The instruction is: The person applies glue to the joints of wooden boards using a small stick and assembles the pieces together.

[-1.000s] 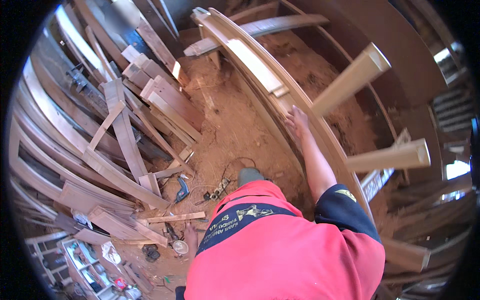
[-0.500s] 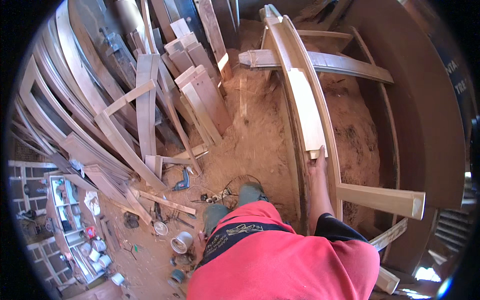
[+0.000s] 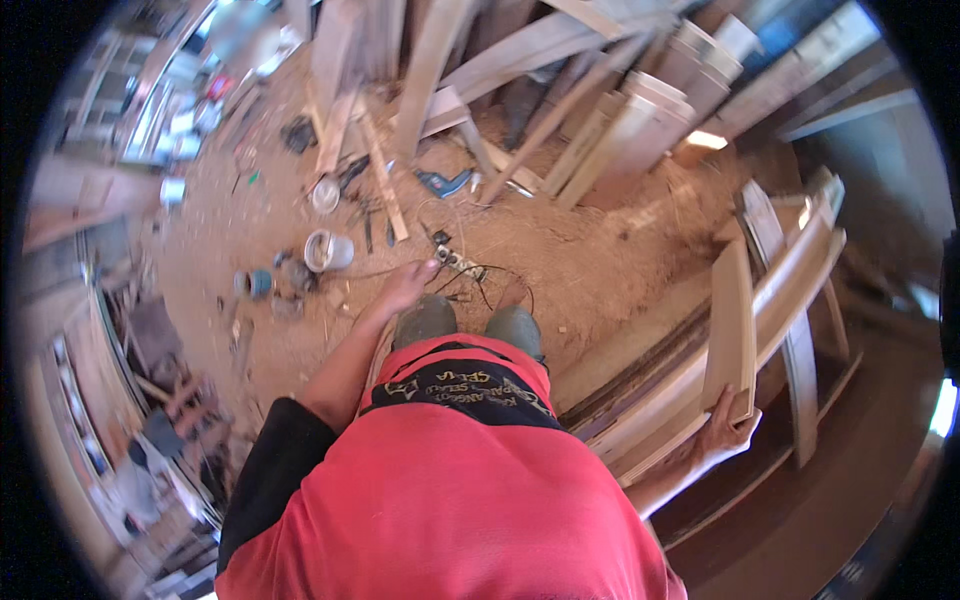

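Gripping the near end of a pale wooden board [image 3: 733,330], my right hand [image 3: 728,432] is at the right, its fingers over the board's edge. The board is tilted against a long curved wooden frame [image 3: 800,275], whose lower part runs back toward my body. On the other side, my left hand [image 3: 405,287] reaches forward past my knee with its fingers stretched out and nothing seen in them. Just ahead of those fingertips lies a white power strip [image 3: 460,262] with dark cables. A blue power drill [image 3: 443,182] rests on the floor beyond it.
Tall stacked planks [image 3: 640,130] lean at the back. A white bucket [image 3: 327,251] stands left of my left hand, near a teal container [image 3: 258,283]. Loose wooden strips [image 3: 383,180] lie on the dusty floor. A crosspiece [image 3: 798,385] passes under the curved frame.
The view has swung left, so the frame now sits lower right. My right hand stays on the board, which is now tilted up off the frame. My left hand has come forward into plain view.
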{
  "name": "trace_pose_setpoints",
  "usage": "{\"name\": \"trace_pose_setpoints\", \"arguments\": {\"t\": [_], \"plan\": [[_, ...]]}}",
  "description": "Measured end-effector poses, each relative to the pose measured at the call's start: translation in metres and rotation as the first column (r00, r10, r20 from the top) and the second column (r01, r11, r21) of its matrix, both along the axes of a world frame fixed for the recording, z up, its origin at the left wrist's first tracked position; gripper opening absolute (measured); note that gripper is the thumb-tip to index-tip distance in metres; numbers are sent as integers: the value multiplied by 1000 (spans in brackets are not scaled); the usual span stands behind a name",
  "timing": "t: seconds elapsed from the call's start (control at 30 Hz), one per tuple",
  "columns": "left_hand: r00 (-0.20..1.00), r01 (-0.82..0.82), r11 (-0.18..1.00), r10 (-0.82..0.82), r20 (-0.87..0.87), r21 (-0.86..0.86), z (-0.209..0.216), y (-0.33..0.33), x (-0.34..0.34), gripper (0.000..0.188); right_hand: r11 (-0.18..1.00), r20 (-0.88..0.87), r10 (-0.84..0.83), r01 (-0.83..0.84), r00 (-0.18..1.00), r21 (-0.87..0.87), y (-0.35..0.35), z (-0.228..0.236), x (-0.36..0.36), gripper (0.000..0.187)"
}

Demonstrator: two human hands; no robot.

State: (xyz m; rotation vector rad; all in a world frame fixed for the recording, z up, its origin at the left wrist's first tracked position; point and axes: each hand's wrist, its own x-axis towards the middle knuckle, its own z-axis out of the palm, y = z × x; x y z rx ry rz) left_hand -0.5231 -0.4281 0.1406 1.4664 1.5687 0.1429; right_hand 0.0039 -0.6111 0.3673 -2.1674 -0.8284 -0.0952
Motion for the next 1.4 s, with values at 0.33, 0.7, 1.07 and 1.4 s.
{"name": "trace_pose_setpoints", "arguments": {"t": [0.33,0.7,1.07,1.4], "plan": [[193,-262,310,945,265,-914,33,-19,28,84,-144,-10,989,-926,-150,-348,195,-14,-234,28],[-639,-644,17,539,549,-765,-12,-111,-270,49,-685,85,628,-601,-773,-412,238,-82,-531,17],[-685,-647,-685,329,651,-334,-85,-291,-505,61,-685,-345,712,-495,-612,-534,254,-207,-755,23],[-755,-342,-817,-55,654,-464,-212,-277,-592,56,-719,-361,637,-356,-681,-597,312,-569,-1031,24]]}}
